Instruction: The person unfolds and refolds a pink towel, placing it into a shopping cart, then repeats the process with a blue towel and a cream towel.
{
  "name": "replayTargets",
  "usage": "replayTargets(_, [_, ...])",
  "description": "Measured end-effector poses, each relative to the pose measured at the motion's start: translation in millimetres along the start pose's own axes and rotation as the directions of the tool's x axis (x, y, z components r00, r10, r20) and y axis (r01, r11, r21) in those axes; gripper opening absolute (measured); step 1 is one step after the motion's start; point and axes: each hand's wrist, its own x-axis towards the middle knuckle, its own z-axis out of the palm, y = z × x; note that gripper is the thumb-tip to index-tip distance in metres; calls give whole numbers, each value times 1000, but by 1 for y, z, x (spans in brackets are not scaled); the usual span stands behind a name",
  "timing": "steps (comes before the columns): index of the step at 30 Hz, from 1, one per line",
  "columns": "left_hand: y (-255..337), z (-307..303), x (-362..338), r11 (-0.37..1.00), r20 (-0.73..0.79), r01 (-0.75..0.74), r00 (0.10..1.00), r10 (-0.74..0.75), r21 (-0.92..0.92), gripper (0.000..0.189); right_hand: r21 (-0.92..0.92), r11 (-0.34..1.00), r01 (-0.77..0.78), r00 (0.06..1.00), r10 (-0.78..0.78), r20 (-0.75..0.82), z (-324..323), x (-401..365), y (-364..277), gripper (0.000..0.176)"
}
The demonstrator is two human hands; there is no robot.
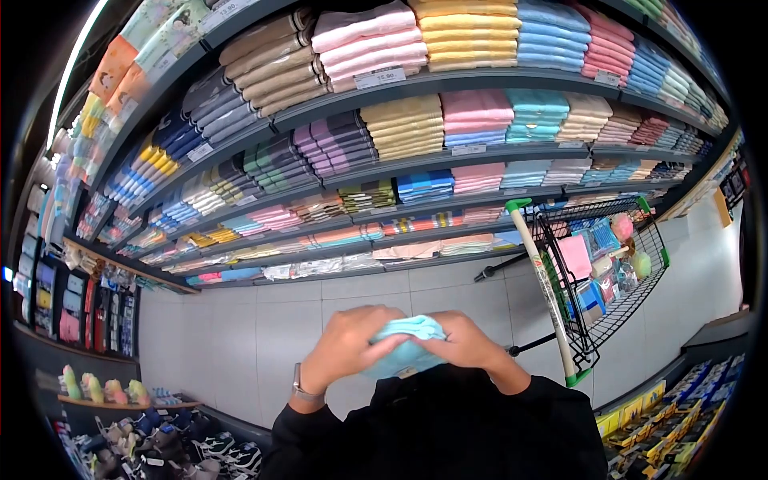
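Note:
A folded light-turquoise towel (394, 362) is held up in front of my chest, over the floor. My left hand (350, 340) is closed on its left side, with the thumb across the near face. On the right side, my right hand (468, 340) grips it, thumb on the folded upper edge. The towel's layers show between the two thumbs; its far side is hidden. A watch (302, 384) is on my left wrist.
Long shelves (344, 102) of folded towels curve across the front. A shopping cart (552, 296) with several goods stands at the right. Shoes (152, 448) lie at the lower left, packaged goods (672, 420) at the lower right. Pale tiled floor (232, 336) lies between.

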Motion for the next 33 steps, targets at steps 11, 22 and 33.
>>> replayTargets(11, [-73, 88, -42, 324, -227, 12, 690, -687, -946, 49, 358, 931, 72, 925, 72, -373, 10, -2, -2, 29])
replayTargets(22, [-74, 82, -47, 755, -600, 139, 523, -606, -641, 28, 453, 891, 19, 934, 146, -326, 22, 0, 3, 32])
replayTargets(33, [-27, 4, -1, 997, -354, -27, 934, 53, 78, 41, 234, 972, -19, 980, 64, -187, 23, 7, 9, 24])
